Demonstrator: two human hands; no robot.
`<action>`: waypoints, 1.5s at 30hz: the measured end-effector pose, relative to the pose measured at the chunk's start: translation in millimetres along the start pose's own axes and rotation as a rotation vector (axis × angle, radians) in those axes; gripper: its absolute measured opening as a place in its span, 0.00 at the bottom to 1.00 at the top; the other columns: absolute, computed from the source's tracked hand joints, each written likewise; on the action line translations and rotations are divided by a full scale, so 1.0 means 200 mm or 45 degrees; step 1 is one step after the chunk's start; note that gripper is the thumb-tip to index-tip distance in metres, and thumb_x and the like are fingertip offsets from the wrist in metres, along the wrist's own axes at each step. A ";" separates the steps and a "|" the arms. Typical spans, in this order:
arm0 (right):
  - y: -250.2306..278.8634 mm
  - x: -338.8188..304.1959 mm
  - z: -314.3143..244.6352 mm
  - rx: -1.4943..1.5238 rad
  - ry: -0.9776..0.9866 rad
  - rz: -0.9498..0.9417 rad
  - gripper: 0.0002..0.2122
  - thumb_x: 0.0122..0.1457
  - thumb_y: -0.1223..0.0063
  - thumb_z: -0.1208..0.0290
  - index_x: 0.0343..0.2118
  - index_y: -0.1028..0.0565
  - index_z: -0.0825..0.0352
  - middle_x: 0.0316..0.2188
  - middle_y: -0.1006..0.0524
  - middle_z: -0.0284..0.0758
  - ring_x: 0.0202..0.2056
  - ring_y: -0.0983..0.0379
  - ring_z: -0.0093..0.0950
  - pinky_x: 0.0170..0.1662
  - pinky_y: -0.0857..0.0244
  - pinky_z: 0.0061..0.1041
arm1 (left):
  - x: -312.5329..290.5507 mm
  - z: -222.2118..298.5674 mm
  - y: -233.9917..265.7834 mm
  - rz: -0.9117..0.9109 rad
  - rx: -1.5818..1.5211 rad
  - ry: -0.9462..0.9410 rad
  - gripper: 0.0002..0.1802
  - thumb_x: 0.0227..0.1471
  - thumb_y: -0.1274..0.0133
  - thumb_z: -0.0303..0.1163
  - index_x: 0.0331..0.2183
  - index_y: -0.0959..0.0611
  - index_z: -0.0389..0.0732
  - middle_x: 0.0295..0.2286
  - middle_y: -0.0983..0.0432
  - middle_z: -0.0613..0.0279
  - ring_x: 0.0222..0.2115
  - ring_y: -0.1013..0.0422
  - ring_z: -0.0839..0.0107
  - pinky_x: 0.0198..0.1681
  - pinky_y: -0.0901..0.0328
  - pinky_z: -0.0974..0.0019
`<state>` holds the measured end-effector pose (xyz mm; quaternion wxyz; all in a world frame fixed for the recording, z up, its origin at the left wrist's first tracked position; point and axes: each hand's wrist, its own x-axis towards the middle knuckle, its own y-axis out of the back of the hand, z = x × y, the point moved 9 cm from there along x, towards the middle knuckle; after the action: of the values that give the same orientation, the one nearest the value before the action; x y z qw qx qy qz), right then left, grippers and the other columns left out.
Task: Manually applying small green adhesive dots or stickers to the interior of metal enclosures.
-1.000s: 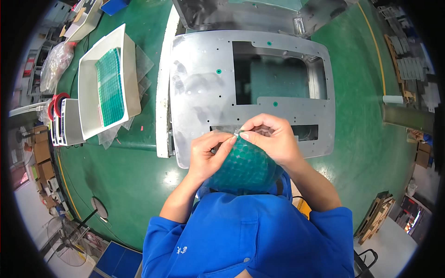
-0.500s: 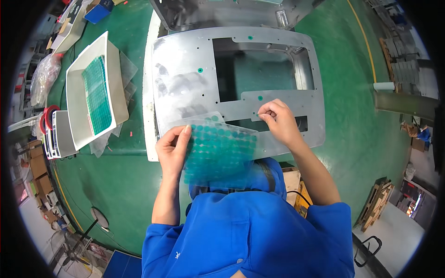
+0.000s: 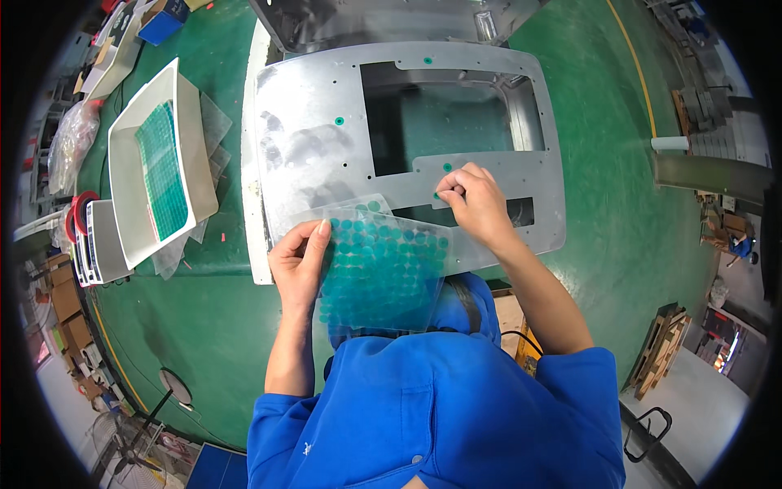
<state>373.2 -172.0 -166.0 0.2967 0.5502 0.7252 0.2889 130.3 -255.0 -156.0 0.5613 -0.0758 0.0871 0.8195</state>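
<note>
My left hand (image 3: 295, 259) pinches the upper left corner of a clear sheet of round green stickers (image 3: 383, 269), held over my lap and the panel's near edge. My right hand (image 3: 476, 204) has its fingers closed at a small green sticker (image 3: 437, 196), which sits at a hole in the flat grey metal panel (image 3: 314, 90). More green dots lie on this panel, one at the upper left, one at the top and one just above my right fingertips. A second clear sheet (image 3: 358, 204) shows partly behind the first.
To the left stands a cream bin (image 3: 208, 175) with green sticker sheets (image 3: 167, 175) inside. Red tape rolls (image 3: 80, 213) sit beside it. Behind the panel rises another metal part (image 3: 366, 24). A pedestal fan (image 3: 126, 452) is at lower left, wooden pieces (image 3: 658, 350) at right.
My right fingertips have come down to the panel, and a green sticker now shows at the hole there. The view has shifted slightly. My left hand still holds the sheet.
</note>
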 end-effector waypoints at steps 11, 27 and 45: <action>0.00 -0.01 -0.02 -0.074 0.041 0.072 0.01 0.43 0.49 0.75 0.20 0.29 0.63 0.22 0.33 0.30 0.27 0.37 0.27 0.32 0.42 0.26 | -0.01 0.01 -0.02 0.017 -0.007 -0.005 0.07 0.44 0.47 0.28 0.25 0.21 0.34 0.17 0.32 0.73 0.17 0.42 0.87 0.19 0.48 0.84; 0.04 0.04 0.01 0.102 -0.103 0.018 0.06 0.39 0.44 0.75 0.19 0.30 0.64 0.16 0.38 0.27 0.19 0.42 0.21 0.24 0.45 0.20 | -0.01 0.04 -0.07 -0.003 -0.013 -0.040 0.06 0.45 0.47 0.28 0.25 0.21 0.34 0.18 0.31 0.73 0.18 0.42 0.87 0.20 0.48 0.83; 0.32 0.06 -0.17 0.597 0.175 -0.125 0.06 0.46 0.48 0.73 0.27 0.27 0.69 0.22 0.26 0.35 0.25 0.31 0.24 0.31 0.38 0.20 | 0.23 0.22 -0.57 -0.467 0.007 0.025 0.06 0.41 0.44 0.28 0.22 0.23 0.36 0.15 0.32 0.73 0.16 0.42 0.88 0.18 0.47 0.82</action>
<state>386.0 -148.1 -97.3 0.1245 0.5470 0.8167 0.1349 218.7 -162.1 -129.6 0.7008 -0.0969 0.0795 0.7023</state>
